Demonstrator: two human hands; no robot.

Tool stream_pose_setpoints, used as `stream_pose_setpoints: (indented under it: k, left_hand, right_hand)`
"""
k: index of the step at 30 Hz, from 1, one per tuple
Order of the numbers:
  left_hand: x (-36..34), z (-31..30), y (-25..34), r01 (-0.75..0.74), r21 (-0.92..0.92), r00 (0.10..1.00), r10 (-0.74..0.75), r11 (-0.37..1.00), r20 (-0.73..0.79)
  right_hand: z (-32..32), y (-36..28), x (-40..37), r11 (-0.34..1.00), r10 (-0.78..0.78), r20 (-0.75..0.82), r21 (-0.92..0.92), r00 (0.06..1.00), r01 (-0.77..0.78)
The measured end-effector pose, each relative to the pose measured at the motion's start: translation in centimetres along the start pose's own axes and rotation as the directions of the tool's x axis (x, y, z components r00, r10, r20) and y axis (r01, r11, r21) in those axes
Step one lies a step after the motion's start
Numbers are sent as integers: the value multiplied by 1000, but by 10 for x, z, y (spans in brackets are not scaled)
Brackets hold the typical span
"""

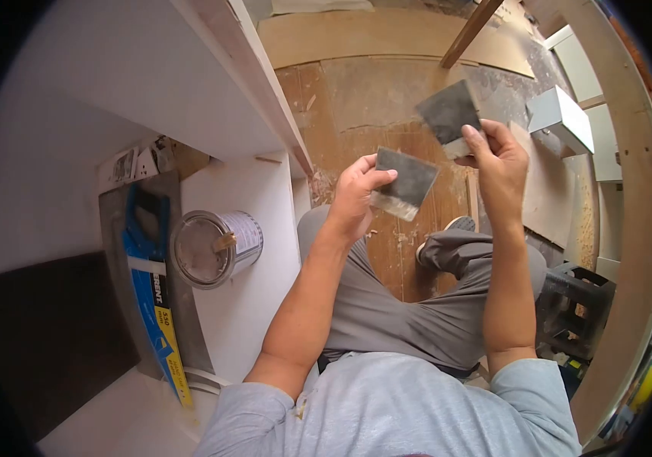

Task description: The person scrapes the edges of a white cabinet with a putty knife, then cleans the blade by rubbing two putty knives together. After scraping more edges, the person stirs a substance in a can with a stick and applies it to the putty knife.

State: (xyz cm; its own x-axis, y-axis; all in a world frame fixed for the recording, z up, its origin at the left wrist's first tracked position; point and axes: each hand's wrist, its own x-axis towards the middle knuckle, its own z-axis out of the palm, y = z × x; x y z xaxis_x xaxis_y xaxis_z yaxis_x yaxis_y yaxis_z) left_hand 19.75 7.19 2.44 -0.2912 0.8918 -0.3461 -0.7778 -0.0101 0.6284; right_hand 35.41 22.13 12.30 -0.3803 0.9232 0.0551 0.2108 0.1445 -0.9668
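My left hand (358, 194) is closed on a dark grey flat square piece (411, 181), its thumb pressed on the face. A pale, crusty-looking strip runs along the piece's lower edge. Farther up and to the right, my right hand (503, 156) pinches a second dark grey flat square piece (448, 114) at its lower corner. That one also shows a paler band near the fingers. The two pieces are apart, both held above my lap. To the left stands an open metal can (246, 240) with pinkish-grey residue inside and a wooden stick at its rim.
Beside the can lies a handsaw (150, 282) with a blue handle and a blue-yellow sleeve, on a grey sheet (196, 335). A white cabinet panel (150, 68) rises at left. A black plastic stool (573, 305) and a wooden frame post (623, 221) are at right. A white box (562, 122) stands beyond.
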Motion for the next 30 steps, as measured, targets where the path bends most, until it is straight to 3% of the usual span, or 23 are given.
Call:
stream_pose_setpoints:
  k: [1,3,7,12,14,15,17,19,20,21,23,24,25,26,28,29,30]
  left_hand:
    - [-3,3,4,32,-97,995,-23,995,93]
    - [-5,7,7,13,-153,993,4,988,114]
    - [-7,7,2,4,-302,992,34,953,120]
    - [-15,10,2,47,-304,980,15,952,201]
    - [-14,11,2,47,-314,974,27,948,225]
    - [-13,11,2,-4,-270,972,67,963,226]
    - [-15,7,4,-51,-223,966,105,973,237]
    - [-19,6,11,-73,9,990,71,997,118]
    - [-32,17,18,-49,41,997,51,998,-60]
    - [-22,-21,-10,-118,-55,992,120,992,40]
    - [-20,-21,-5,-63,-97,991,73,993,112]
    - [-33,13,11,-72,-106,980,90,992,179]
    - [-11,-17,-4,-162,-47,960,169,986,222]
    - [-17,1,3,-158,-37,978,161,987,135]
    - [-38,15,14,-200,368,976,217,908,-6]
    - [-31,-1,13,-212,374,974,224,903,10]
    - [-17,-26,6,-308,622,945,307,719,113]
  right_hand:
    - [-6,0,-1,998,4,-4,55,1000,-4]
    - [-15,-3,4,979,62,-14,195,998,-58]
    - [-29,10,10,959,164,55,225,985,-172]
    - [-15,-1,-1,973,164,86,151,983,-176]
    - [-12,5,-2,940,191,141,258,972,-222]
    - [-11,7,-2,941,189,132,257,973,-218]
    - [-4,11,-2,901,311,291,213,905,-378]
    - [6,8,-5,934,336,330,7,882,-358]
    - [4,25,-3,939,306,421,16,854,-344]
    - [5,3,-12,938,325,450,-43,832,-343]
    - [-6,-7,-24,978,133,447,86,885,-190]
    - [-4,-5,-18,989,116,355,-126,928,-76]
    - [2,5,-12,995,98,311,-28,945,-94]
    - [9,12,-6,988,75,336,105,939,-116]
    - [16,8,-6,971,41,201,221,979,-86]
    - [15,0,-10,971,26,190,229,981,-70]
    - [14,-11,-17,978,-143,55,161,988,133]
